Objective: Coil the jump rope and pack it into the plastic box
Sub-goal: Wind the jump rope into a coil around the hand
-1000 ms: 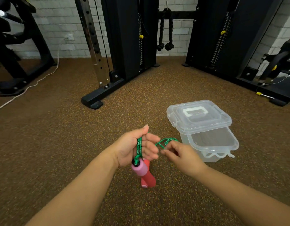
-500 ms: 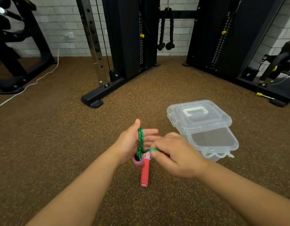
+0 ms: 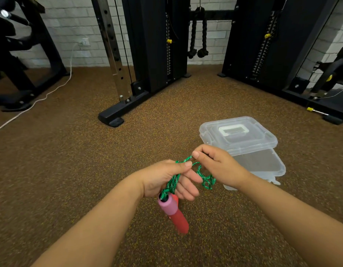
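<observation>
The green jump rope [image 3: 172,183] is bunched in my left hand [image 3: 166,180], which grips the coils between thumb and fingers. Its pink and red handles [image 3: 173,213] hang down below that hand. My right hand [image 3: 217,166] pinches a strand of the same rope just to the right, and a few small loops [image 3: 205,177] dangle between the two hands. The clear plastic box [image 3: 263,166] stands open on the floor right behind my right hand. Its lid [image 3: 238,134] lies across the far part of the box.
Brown speckled gym floor all around. A black cable machine's foot [image 3: 112,117] juts out at centre left, and more black frames [image 3: 282,54] stand at the back right. A white cable [image 3: 37,101] trails across the floor at left. A yellow-tipped pin [image 3: 314,110] lies at right.
My right hand has drawn away from the left, up and to the right, pulling a strand with it. The handles hang a little lower under my left hand.
</observation>
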`<state>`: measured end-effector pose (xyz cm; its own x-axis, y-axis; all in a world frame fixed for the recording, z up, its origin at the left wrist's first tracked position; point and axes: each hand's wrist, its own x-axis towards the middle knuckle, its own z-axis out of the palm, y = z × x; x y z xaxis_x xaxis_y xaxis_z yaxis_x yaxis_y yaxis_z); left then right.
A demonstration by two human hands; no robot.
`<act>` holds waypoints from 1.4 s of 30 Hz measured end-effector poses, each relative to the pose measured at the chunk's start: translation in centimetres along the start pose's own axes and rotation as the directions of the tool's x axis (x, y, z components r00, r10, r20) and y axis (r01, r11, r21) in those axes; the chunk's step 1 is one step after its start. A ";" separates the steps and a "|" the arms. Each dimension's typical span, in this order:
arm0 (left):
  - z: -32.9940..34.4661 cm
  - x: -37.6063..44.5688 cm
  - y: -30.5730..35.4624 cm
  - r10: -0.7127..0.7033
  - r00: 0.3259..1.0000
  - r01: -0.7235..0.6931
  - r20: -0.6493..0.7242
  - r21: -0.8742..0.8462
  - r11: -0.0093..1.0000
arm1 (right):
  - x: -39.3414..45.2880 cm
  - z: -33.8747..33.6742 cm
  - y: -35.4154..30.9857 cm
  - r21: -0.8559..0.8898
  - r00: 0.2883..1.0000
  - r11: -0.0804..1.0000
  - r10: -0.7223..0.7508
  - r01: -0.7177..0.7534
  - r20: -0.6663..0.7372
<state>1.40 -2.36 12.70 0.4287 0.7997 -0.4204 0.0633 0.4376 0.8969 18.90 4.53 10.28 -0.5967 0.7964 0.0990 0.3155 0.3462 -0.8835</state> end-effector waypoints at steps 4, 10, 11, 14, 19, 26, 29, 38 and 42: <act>-0.8 -0.1 0.0 0.054 0.991 -0.069 -0.121 -0.120 0.990 | -0.8 -0.9 0.3 0.146 0.981 0.974 0.161 -0.175 0.105; -1.4 -0.3 0.1 0.089 0.962 -0.148 -0.258 -0.220 0.964 | -1.7 -1.4 2.2 -0.021 0.939 0.968 0.248 -0.250 0.238; -1.5 -0.3 0.1 0.091 0.958 -0.157 -0.272 -0.231 0.960 | -1.7 -1.4 2.4 -0.117 0.941 0.968 0.246 -0.224 0.233; -1.7 -0.1 0.2 0.086 0.951 -0.166 -0.298 -0.252 0.953 | -1.8 -1.2 2.7 -0.263 0.967 0.948 0.216 -0.176 0.131; -1.6 -0.1 0.2 0.094 0.950 -0.168 -0.297 -0.232 0.958 | -1.6 -0.1 3.1 -0.292 0.978 0.937 0.160 -0.192 -0.131; -0.7 0.5 0.2 0.070 0.985 -0.109 -0.159 -0.252 0.962 | -1.3 1.7 2.7 -0.052 0.975 0.979 0.203 -0.199 0.090; -0.2 0.8 0.1 0.057 0.991 -0.085 -0.119 -0.242 0.966 | -1.1 2.8 1.7 0.084 0.981 0.986 0.131 -0.144 0.144; -1.4 0.3 0.5 0.084 0.959 -0.189 -0.269 -0.393 0.900 | -2.4 3.2 2.0 0.016 0.983 0.989 0.142 -0.144 0.115; -2.7 0.6 0.8 0.123 0.870 -0.371 -0.478 -0.470 0.801 | -3.6 3.1 2.9 -0.615 0.968 0.775 0.015 0.147 0.252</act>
<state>-0.74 -0.43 12.82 -0.0503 0.9457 -0.3211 -0.5317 0.2468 0.8102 19.64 1.12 5.95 -0.7581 0.6513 -0.0330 0.6101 0.6905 -0.3885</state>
